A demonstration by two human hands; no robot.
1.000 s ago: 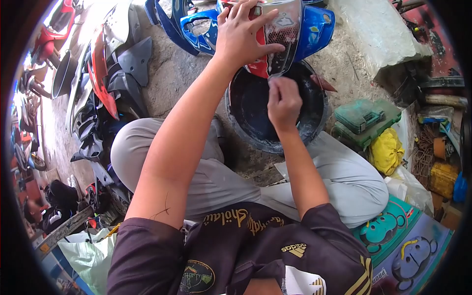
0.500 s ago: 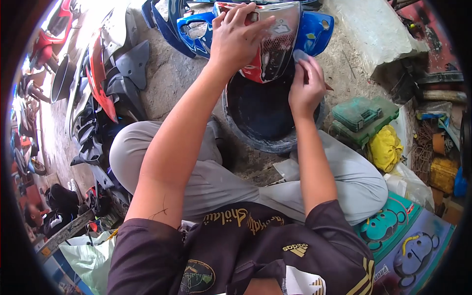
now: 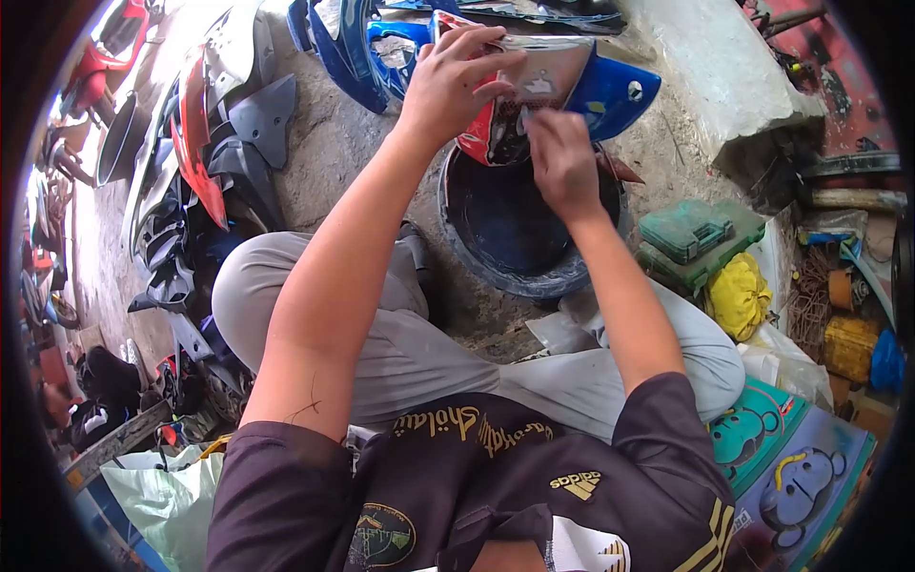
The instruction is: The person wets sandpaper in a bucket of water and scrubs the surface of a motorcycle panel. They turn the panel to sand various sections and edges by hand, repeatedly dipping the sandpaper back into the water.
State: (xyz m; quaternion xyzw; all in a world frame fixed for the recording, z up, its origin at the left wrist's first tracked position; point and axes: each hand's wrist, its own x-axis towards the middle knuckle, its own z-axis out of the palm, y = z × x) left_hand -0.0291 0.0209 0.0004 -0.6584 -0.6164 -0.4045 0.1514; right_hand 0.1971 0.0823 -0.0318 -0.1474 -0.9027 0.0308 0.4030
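Note:
A motorcycle body panel [image 3: 548, 89] in blue, red, black and scuffed bare grey is tilted over the round black tub [image 3: 456, 250]. My left hand [image 3: 446, 88] grips its upper left side, thumb and fingers spread across the surface. My right hand [image 3: 566, 162], slightly blurred, presses pinched fingertips against the lower front. Between those fingertips a bit of grey-blue sandpaper [image 3: 523, 120] shows, mostly covered. Dark water appears to lie in the tub. A brown pointed scrap [image 3: 621, 168] rests at the tub's right rim.
Motorcycle panels, including a red one [image 3: 195, 143], are piled on the left. A pale block [image 3: 710, 86] stands at upper right. A green case [image 3: 691, 234] and a yellow bag [image 3: 739, 296] lie right of the tub. More blue panels [image 3: 348, 57] lie behind.
My right hand has moved left and slightly down, from the panel's right edge onto its front. The panel has turned, showing more of its blue right side. My left hand keeps its hold.

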